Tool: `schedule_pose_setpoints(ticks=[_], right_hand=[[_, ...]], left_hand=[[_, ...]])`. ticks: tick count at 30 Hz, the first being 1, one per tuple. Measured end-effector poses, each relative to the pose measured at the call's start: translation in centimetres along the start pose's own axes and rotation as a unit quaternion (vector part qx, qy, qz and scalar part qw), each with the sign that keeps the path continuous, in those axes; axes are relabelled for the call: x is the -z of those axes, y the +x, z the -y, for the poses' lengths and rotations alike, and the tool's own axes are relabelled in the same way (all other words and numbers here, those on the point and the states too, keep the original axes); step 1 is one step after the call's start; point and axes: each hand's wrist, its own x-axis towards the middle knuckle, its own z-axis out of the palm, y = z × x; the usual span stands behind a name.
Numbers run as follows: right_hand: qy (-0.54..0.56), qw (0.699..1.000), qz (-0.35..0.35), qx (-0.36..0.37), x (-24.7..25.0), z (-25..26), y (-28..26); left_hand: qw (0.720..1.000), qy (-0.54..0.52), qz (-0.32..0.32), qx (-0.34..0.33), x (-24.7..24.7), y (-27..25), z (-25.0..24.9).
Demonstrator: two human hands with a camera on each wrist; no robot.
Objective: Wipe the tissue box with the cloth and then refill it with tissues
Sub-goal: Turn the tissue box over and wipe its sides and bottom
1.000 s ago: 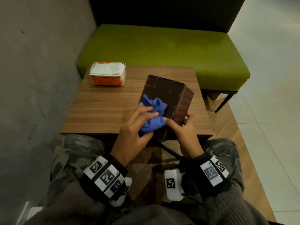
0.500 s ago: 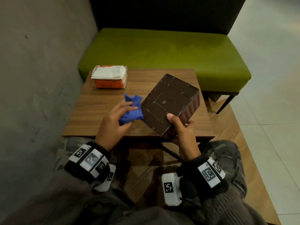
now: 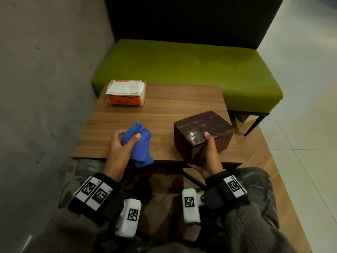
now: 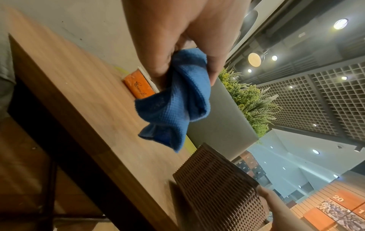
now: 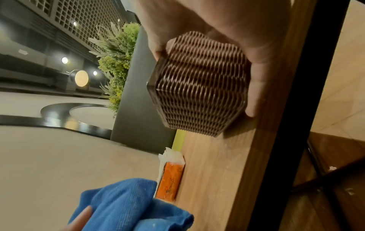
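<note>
The dark brown woven tissue box (image 3: 203,133) (image 4: 219,192) (image 5: 199,87) stands on the wooden table (image 3: 164,110) near its front right corner, flat panelled face up. My right hand (image 3: 207,150) grips its near corner, thumb on top and fingers on the side. My left hand (image 3: 124,141) holds the bunched blue cloth (image 3: 139,145) (image 4: 177,100) (image 5: 126,206) just above the table's front edge, well left of the box. An orange pack of white tissues (image 3: 126,93) (image 4: 139,87) (image 5: 169,181) lies at the far left of the table.
A green bench (image 3: 182,70) with a dark backrest runs behind the table. A grey wall (image 3: 45,79) closes the left side. Tiled floor (image 3: 300,125) lies to the right. My knees sit under the table's front edge.
The box went from tilted under the cloth to standing flat on the table, further right. My left hand drew the cloth away to the left, off the box.
</note>
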Motion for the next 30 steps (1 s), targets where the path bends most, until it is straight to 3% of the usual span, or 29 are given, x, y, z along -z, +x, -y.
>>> schedule_pose_setpoints(ticks=[7,11,14,16,18,20,22,25,30], right_hand=[[0.027,0.999,-0.018,-0.020,-1.8,0.1,1.8],[-0.025,0.998,0.042,-0.027,-2.1,0.2,-0.3],[-0.151,0.982,0.106,-0.025,-2.8,-0.2,-3.2],[-0.247,0.957,0.135,0.074,-3.8,-0.8,-4.4],[-0.325,0.897,0.168,0.247,-4.7,-1.0,-4.5],[-0.369,0.834,0.212,0.351,-5.4,-0.9,-4.0],[-0.383,0.806,0.238,0.385,-6.1,-0.4,-3.6],[-0.355,0.805,0.203,0.430,-6.9,0.3,-3.3],[-0.367,0.743,0.175,0.531,-7.6,0.9,-3.4]], left_hand=[[0.997,-0.037,0.069,0.016,0.3,0.1,-0.4],[0.994,-0.027,0.106,0.016,0.5,0.4,-0.9],[0.990,-0.021,0.137,0.017,0.4,0.5,-1.5],[0.984,-0.010,0.175,0.006,0.4,0.5,-2.1],[0.975,0.001,0.224,-0.015,0.6,0.3,-2.6],[0.966,0.009,0.258,-0.032,0.7,0.1,-3.2],[0.960,0.020,0.277,-0.045,0.8,-0.1,-3.8],[0.952,0.067,0.284,-0.095,1.1,0.2,-4.1],[0.925,0.180,0.262,-0.209,1.8,1.2,-4.1]])
